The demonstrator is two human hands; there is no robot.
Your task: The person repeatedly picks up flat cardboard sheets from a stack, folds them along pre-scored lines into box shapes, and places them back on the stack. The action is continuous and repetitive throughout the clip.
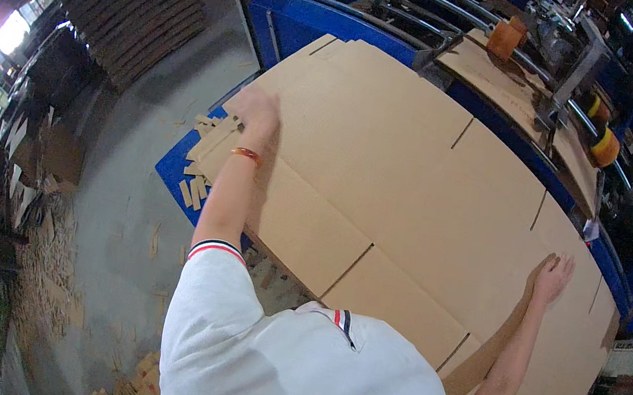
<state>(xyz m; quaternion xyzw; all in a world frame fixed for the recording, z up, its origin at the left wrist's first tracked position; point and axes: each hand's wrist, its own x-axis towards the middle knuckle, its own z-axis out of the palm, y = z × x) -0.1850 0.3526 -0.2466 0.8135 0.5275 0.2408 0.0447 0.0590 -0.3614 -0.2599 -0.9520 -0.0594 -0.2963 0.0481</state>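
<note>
A large flat cardboard sheet point(391, 160), with creases and dark narrow slots along its two long sides, lies spread out in front of me. My left hand point(258, 111) is at the sheet's left end; its fingers are blurred, so whether they grip the edge does not show. Over toward the right end, my right hand point(554, 277) rests on the sheet with its fingers stretched out. Small cardboard strips point(196, 185) hang or lie in a bunch beside the left end, below my left hand.
A blue machine point(304, 26) with metal rods and orange rollers point(505, 38) stands along the far side, another cardboard piece point(491, 72) under its rollers. A tall cardboard stack point(134, 5) stands at far left. Scraps point(54, 270) litter the grey floor point(115, 213).
</note>
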